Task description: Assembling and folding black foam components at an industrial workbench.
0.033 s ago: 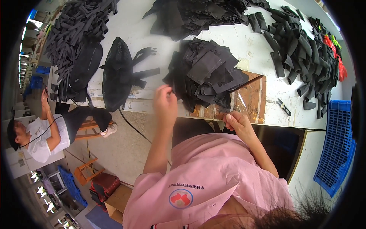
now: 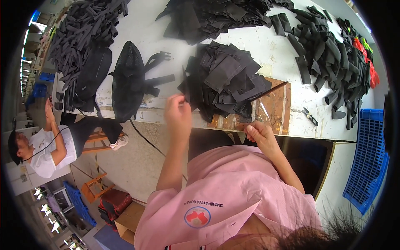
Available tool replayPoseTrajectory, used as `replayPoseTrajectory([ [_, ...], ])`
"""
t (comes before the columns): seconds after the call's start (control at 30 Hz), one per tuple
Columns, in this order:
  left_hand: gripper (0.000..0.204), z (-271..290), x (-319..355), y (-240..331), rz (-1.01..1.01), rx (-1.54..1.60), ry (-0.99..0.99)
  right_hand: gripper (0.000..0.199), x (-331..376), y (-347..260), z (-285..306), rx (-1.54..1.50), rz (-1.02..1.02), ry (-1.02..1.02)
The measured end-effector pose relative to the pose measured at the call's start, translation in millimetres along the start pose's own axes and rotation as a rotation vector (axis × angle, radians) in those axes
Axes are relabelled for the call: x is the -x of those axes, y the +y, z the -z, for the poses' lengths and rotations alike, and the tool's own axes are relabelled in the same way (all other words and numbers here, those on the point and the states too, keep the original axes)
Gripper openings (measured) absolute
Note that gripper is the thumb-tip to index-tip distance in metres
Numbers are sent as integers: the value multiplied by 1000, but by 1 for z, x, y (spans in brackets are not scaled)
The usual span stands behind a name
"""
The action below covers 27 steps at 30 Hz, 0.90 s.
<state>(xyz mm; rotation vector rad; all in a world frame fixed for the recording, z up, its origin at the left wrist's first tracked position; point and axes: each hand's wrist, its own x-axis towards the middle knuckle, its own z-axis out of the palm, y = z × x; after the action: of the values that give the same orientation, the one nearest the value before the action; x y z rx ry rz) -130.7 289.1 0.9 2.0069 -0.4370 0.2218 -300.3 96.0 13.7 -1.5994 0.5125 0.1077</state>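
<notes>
Fabric pieces [image 2: 233,77] heaped on the desk [image 2: 271,50] before you

You seem to be working through the dark pile piece by piece. Your left hand [image 2: 178,112] curls just beside its left edge, your right hand [image 2: 261,135] at the desk's front edge; whether your bent fingers [image 2: 176,99] grasp anything cannot be told. Your next grip likely calls for parting one thin piece. A wooden board [image 2: 275,112] lies partly beneath, snips [image 2: 310,117] rightward; a co-worker [image 2: 46,154] is leftward.

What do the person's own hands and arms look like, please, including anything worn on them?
The left hand and right hand are gloveless, and the forearms are bare, with no watch or bracelet visible. The short sleeves are pink, matching the shirt, which has a round blue-ringed emblem with red inside.
</notes>
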Motion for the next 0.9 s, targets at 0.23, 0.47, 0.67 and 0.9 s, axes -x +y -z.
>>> replayPoseTrajectory([
  [0.23,6,18,18,78,375,544,-348,15,9,-57,-10,247,566,84],
  [0.47,9,-10,46,114,130,431,-339,17,4,-66,-16,265,781,292],
  [0.67,29,-29,50,108,383,590,-242,18,1,-45,-17,504,635,487],
  [0.9,32,-24,38,105,697,1028,-612,6,3,-36,3,-581,-49,62],
])
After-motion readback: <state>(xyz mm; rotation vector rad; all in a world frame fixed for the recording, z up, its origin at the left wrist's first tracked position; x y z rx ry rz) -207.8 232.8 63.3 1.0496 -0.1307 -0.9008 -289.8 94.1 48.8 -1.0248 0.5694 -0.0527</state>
